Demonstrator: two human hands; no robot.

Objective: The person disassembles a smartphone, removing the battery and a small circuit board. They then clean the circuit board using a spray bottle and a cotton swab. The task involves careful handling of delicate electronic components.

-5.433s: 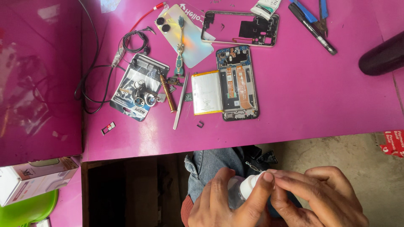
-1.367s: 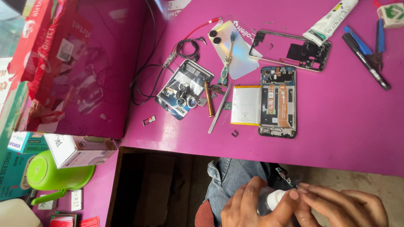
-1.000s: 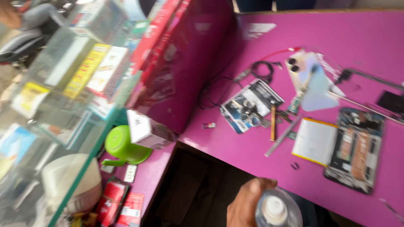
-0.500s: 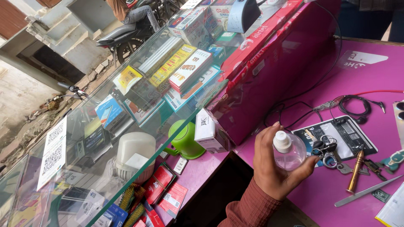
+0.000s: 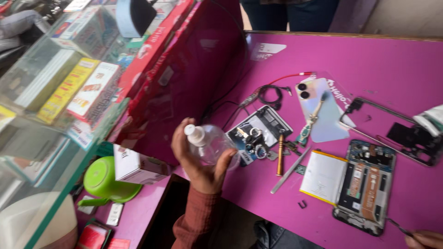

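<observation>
Green mug (image 5: 102, 180), white box (image 5: 138, 167), opened phone (image 5: 367, 184), tweezers (image 5: 290, 170), pale phone back cover (image 5: 320, 109)

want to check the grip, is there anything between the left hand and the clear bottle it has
Nothing visible does. The left hand wraps bare around the clear bottle, thumb and fingers directly on its sides, white cap uncovered. The bottle is held above the pink table, near the small tray of metal parts.

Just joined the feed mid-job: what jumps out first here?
The left hand holds a small clear bottle with a white cap over the pink table's left edge. To its right lies an opened phone with its battery exposed, near loose parts and tweezers. The right hand just shows bottom right.
</observation>
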